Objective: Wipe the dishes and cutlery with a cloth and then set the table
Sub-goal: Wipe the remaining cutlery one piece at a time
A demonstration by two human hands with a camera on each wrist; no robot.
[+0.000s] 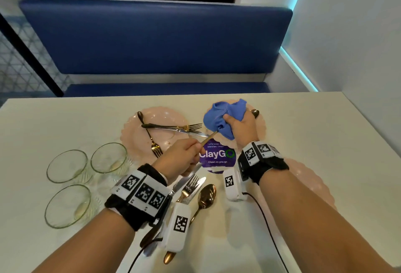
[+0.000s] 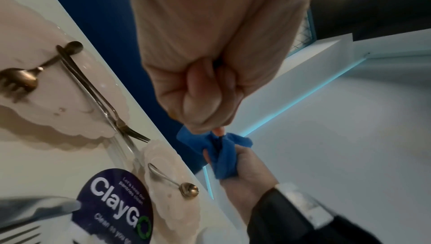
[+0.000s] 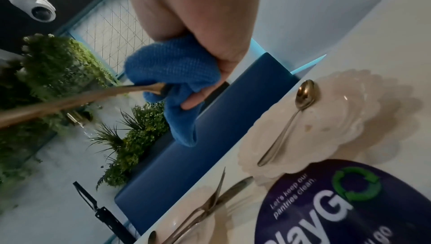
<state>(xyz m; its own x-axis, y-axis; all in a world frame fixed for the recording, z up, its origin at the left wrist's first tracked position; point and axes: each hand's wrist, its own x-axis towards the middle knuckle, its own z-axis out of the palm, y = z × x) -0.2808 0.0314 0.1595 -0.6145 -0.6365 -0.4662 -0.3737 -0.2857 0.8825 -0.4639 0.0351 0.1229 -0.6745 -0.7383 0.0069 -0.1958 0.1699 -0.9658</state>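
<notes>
My left hand (image 1: pixel 184 157) grips the handle of a gold utensil (image 1: pixel 209 138) whose far end is buried in the blue cloth (image 1: pixel 221 118). My right hand (image 1: pixel 239 128) bunches that cloth around the utensil's end, held above a pink scalloped plate (image 1: pixel 260 125) that carries a spoon (image 1: pixel 255 112). In the right wrist view the gold handle (image 3: pixel 70 100) runs into the cloth (image 3: pixel 172 71). A second pink plate (image 1: pixel 134 129) to the left holds two forks and a knife (image 1: pixel 173 127). A fork, knife and gold spoon (image 1: pixel 207 195) lie on the table near my left wrist.
Three glass tumblers (image 1: pixel 108 157) stand at the left of the white table (image 1: pixel 314 134). A round purple ClayGo sticker (image 1: pixel 218 157) lies at the centre. A third pink plate (image 1: pixel 312 181) sits under my right forearm. A blue bench (image 1: pixel 152 38) runs behind the table; a wall stands on the right.
</notes>
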